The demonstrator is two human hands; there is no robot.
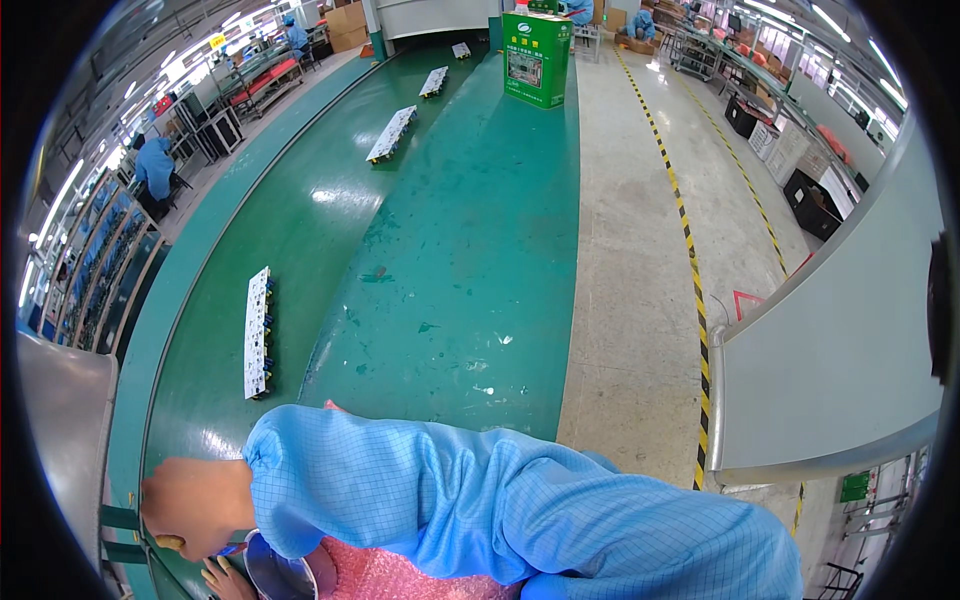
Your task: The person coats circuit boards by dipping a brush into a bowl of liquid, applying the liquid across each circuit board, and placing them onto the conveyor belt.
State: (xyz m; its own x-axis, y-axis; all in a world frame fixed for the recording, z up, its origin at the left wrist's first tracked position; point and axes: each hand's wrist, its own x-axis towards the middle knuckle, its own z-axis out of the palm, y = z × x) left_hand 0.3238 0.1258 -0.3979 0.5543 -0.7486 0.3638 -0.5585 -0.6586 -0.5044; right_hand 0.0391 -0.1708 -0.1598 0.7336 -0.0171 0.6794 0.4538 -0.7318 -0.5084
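Observation:
My right arm, in a blue checked sleeve, reaches across to the left. My right hand [195,505] is bent down over the left edge of the green conveyor belt [290,240], with its fingers curled and partly hidden. A bit of blue shows beneath it; I cannot make out what it is. Just below, at the lower edge, part of my left hand [228,580] shows with its fingers stretched out. Beside it stands a round metal pot [280,568], partly covered by my sleeve. Pink bubble wrap [400,575] lies right of the pot.
A long white circuit board [258,332] with parts on its underside lies ahead on the belt. Farther boards [391,135] follow toward a machine opening. A green rectangular can [537,58] stands on the green surface. A grey panel [830,330] rises at right; people work farther back.

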